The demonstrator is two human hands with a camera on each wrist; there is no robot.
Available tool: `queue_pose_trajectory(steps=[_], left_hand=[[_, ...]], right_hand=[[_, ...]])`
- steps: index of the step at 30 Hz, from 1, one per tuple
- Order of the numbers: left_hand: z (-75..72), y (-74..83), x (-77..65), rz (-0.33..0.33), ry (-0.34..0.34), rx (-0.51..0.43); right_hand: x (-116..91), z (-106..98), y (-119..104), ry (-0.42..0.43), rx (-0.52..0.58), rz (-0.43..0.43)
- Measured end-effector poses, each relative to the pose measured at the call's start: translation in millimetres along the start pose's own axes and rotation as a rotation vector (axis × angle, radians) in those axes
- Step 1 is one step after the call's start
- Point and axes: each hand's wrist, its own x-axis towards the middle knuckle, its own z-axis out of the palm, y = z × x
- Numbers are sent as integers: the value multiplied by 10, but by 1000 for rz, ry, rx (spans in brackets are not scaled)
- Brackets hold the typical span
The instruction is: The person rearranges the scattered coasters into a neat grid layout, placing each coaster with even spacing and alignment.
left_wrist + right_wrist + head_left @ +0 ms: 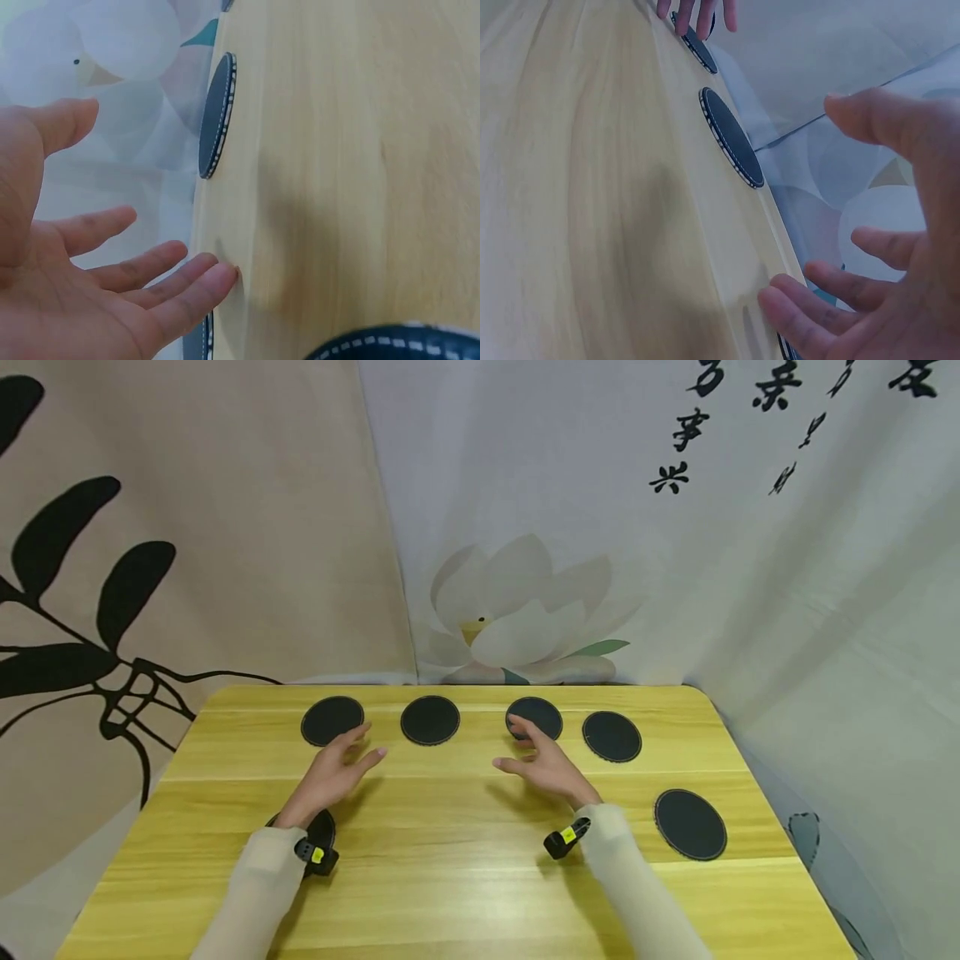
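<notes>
Both hands hover over a wooden table, palms facing each other, fingers spread and relaxed, holding nothing. My left hand is nearest a round black coaster at the back left, and its fingertips overlap that coaster's edge in the head view. Another black coaster is partly hidden under the left forearm. The fingers of my right hand reach across the front of a third coaster. In the left wrist view, pale stitching runs round the rim of a coaster.
Between the hands, toward the back edge, lies a coaster. Two more, a coaster and a coaster, lie on the right side of the wooden table. A printed curtain hangs behind the table. Each wrist wears a small black camera.
</notes>
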Motion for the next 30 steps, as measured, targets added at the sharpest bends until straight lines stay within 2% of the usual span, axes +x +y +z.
queue_pose_trajectory(steps=[8, 14, 20, 30], left_hand=[[-33, 19, 75, -78, -38, -113], [-51, 47, 155, -94, -53, -218], [-47, 73, 230, -119, -52, -264], [-60, 85, 386, -171, -40, -286]], right_hand=[[85, 82, -91, 13, 26, 53], [179, 146, -105, 11, 28, 52], [291, 183, -105, 8, 64, 74], [459, 221, -167, 2, 109, 115]])
